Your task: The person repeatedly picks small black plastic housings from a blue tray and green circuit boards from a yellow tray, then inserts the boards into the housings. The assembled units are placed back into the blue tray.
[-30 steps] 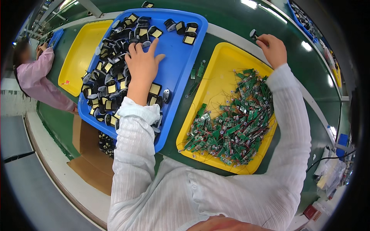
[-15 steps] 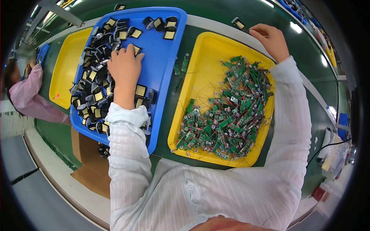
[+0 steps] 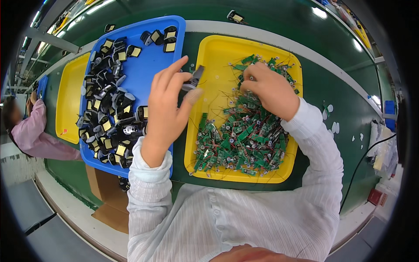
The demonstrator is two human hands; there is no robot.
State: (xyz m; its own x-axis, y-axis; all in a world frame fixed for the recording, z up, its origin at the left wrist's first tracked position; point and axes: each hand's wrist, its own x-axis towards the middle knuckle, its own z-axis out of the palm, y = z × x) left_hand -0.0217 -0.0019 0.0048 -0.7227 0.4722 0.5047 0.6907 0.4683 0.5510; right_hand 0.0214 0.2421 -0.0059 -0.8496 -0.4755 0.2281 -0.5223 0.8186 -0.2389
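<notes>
Above the gap between two trays, my left hand (image 3: 168, 98) grips a small black and grey plastic housing (image 3: 193, 80) between thumb and fingers. My right hand (image 3: 273, 91) reaches over the upper part of a heap of green circuit boards (image 3: 248, 135) with thin wires. Its fingers are pinched together among the boards, and what lies between them is hidden. The heap rests in a yellow tray (image 3: 210, 56). Left of it, a blue tray (image 3: 146, 72) holds many similar black housings (image 3: 104, 94) with pale yellow pads.
A second yellow tray (image 3: 70, 94) lies beyond the blue one. One black housing (image 3: 235, 17) sits past the white ledge. White scraps (image 3: 335, 127) lie on the green table at right. An open cardboard box (image 3: 107, 192) stands below the blue tray. A co-worker in pink (image 3: 30, 126) sits far left.
My left hand has left the blue tray and moved right with a housing in it. My right hand has come down from beyond the ledge into the circuit boards, leaving a housing there.
</notes>
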